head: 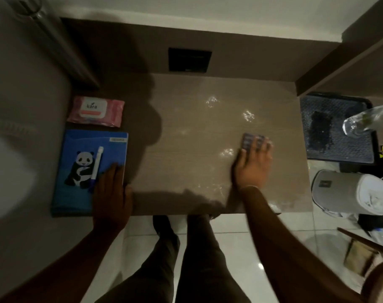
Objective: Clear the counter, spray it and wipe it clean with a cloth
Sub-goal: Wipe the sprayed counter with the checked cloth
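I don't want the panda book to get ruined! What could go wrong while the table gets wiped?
1. The table looks wet in spots, and the panda book lies right beside it under the left hand, so water might creep onto it.
2. The pen rests loose on the book and could roll off.
3. The right hand wipes with a cloth near the table's right edge, so drips might fall to the floor.

You have one view: a wide-angle head camera looking almost straight down, close over the tabletop (186,127), with both forearms, your legs and the tiled floor (241,248) in frame.
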